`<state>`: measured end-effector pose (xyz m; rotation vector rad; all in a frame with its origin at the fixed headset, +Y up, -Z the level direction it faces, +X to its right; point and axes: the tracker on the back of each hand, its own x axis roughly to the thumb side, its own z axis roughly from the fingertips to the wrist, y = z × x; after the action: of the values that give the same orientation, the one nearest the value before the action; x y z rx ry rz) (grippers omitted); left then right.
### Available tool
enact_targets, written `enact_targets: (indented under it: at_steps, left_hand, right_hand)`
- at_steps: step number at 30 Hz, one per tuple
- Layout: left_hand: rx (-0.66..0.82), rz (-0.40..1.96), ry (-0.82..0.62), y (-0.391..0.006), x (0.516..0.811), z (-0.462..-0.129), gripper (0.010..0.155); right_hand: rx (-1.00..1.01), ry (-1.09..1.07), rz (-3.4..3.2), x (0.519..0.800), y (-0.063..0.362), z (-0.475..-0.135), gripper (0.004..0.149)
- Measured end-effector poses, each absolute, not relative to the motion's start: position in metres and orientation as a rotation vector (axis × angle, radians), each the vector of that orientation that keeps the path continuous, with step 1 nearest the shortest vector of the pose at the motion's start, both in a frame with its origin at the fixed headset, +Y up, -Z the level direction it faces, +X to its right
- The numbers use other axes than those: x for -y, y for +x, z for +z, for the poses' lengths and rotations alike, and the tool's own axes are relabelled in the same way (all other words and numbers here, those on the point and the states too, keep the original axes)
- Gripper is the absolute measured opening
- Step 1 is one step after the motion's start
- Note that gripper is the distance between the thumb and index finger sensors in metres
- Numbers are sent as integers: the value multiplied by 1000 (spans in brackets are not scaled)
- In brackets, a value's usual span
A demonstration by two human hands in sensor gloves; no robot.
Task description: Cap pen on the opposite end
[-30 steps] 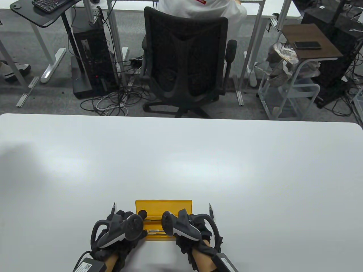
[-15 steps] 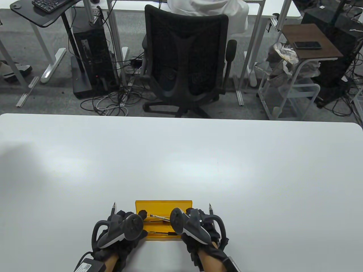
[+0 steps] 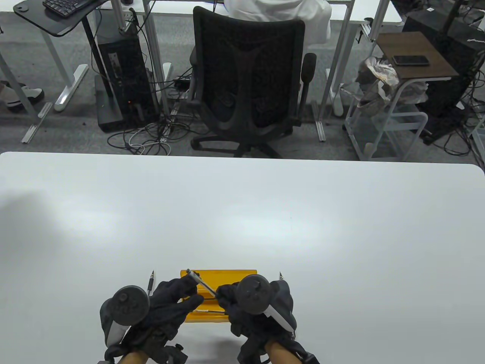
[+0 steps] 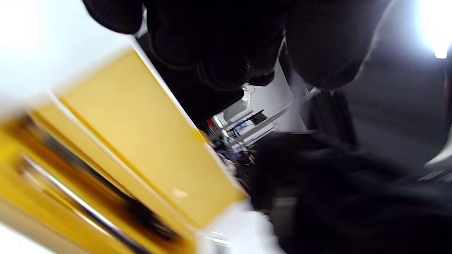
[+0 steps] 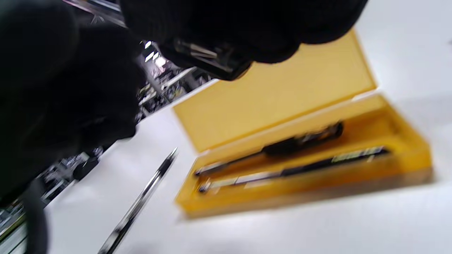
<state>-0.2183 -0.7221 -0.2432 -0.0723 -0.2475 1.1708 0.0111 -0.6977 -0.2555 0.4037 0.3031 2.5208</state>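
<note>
A slim black-and-silver pen (image 3: 201, 283) is held slanted above the open yellow case (image 3: 242, 272). My right hand (image 3: 224, 297) grips its near end, and the pen also shows under my right fingers in the right wrist view (image 5: 201, 53). My left hand (image 3: 190, 289) closes its fingers on the pen's far part, with the tip sticking out past them. Whether a cap is on the pen is too blurred to tell. Two more pens (image 5: 303, 139) lie in the case tray (image 5: 406, 155). The left wrist view shows the case lid (image 4: 141, 134) below my left fingers (image 4: 219, 70).
One loose pen (image 3: 151, 282) lies on the white table left of the case, and it also shows in the right wrist view (image 5: 141, 201). Another loose pen (image 3: 281, 280) lies right of the case. An office chair (image 3: 248, 76) stands beyond the table's far edge.
My right hand lifted a pen out of the case and turned upward. My left hand rose from the case's left edge and closed on the same pen.
</note>
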Motion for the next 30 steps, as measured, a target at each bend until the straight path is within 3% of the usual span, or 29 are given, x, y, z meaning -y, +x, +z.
enact_targets:
  at_steps: [2,3,6,8,10,12,17,22,23,24,25,30]
  left_hand:
    - [188,1329,-153,-217,728,-241,65]
    - [153,1371,-169,-218,729,-241,56]
    - [180,1441,-206,-220,731,-242,50]
    - [169,1325,-35,-226,722,-242,50]
    - [183,1320,33,-230,717,-242,51]
    - [189,1371,30,-230,718,-240,51]
    - [264,1434,-49,-219,716,-239,57]
    - [200,1213,169,-228,703,-241,58]
    - [125,1227,285,-242,696,-241,57]
    - [65,1151,362,-262,692,-245,57]
    - [38,1105,386,-274,691,-247,58]
    - [86,1088,328,-280,703,-242,58]
  right_hand:
    - [-376,434,2468,699,5,-254,45]
    - [-405,434,2437,699,4,-255,45]
    - [-503,427,2306,705,7,-256,46]
    - [-517,411,2197,708,10,-258,48]
    - [-526,412,2183,707,13,-259,49]
    - [-409,366,2165,706,13,-260,48]
    - [-447,248,2082,710,11,-262,47]
    - [-390,289,2112,699,6,-256,46]
    - [-347,227,2281,697,8,-253,46]
    - [-305,298,2405,696,17,-254,46]
    - [-278,300,2418,696,24,-255,46]
    - [-196,135,2233,701,44,-269,47]
